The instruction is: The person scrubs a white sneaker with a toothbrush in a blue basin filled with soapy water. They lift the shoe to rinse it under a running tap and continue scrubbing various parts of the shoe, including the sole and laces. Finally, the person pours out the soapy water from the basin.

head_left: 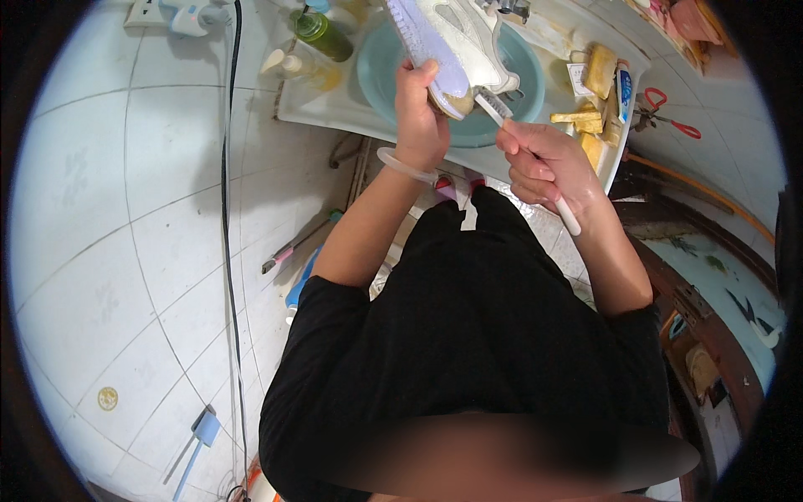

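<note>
A white sneaker (462, 42) with a pale lavender sole is tilted above a teal basin (381, 71). My left hand (421, 113) grips the shoe near its tan end, thumb on the sole. In my right hand (548, 159) is a white-handled scrub brush (493, 105), its bristles beside the shoe's lower edge. The brush handle sticks out below my fist. A clear band circles my left wrist. The far part of the shoe runs out of the picture at the top.
The basin sits on a white sink counter (326, 109). Yellow soap bars (599, 71) and a toothpaste tube (624, 92) lie at right, with red-handled scissors (669, 113) beyond. Left stand a green bottle (324, 35) and a pump bottle (288, 65). A black cable (226, 184) hangs down the tiled wall.
</note>
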Tool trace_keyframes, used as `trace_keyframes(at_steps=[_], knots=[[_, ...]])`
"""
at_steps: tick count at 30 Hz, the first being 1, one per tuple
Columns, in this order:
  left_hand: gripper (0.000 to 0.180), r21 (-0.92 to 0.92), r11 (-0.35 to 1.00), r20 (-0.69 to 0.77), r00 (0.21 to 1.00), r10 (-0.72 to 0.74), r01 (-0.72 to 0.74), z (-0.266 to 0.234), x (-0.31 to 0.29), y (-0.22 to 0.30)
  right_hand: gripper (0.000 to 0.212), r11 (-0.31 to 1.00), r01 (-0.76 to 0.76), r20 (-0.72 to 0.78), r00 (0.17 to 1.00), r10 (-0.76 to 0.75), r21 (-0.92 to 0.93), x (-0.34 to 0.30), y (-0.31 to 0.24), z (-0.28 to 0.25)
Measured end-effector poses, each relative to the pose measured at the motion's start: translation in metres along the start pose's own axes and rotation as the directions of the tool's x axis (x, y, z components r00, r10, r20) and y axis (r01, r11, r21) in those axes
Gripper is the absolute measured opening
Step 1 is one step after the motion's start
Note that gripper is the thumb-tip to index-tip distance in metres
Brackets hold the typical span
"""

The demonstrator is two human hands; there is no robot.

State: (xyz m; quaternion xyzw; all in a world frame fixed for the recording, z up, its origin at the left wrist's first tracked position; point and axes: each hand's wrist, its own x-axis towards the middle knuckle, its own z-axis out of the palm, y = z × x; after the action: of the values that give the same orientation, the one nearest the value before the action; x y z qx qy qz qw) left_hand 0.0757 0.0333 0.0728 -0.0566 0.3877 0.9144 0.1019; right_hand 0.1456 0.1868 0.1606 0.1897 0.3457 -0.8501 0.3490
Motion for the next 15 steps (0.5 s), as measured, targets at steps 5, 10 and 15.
trace_keyframes(at_steps=[5,10,15], knots=[[0.052,-0.021,0.999,0.005,0.999,-0.049,0.049,-0.002,0.001,0.001,0.030,1.000,-0.003,0.015,1.000,0.003,-0.020,0.004,-0.003,0.002],[0.051,-0.029,0.999,0.058,0.998,-0.035,0.037,0.001,0.003,0.003,0.030,0.997,-0.058,0.031,0.998,0.060,-0.055,-0.001,0.006,0.000],[0.051,-0.033,0.998,0.084,0.995,-0.056,0.059,0.010,0.000,0.015,0.030,0.996,-0.056,0.022,0.998,0.057,-0.064,0.001,0.003,0.003]])
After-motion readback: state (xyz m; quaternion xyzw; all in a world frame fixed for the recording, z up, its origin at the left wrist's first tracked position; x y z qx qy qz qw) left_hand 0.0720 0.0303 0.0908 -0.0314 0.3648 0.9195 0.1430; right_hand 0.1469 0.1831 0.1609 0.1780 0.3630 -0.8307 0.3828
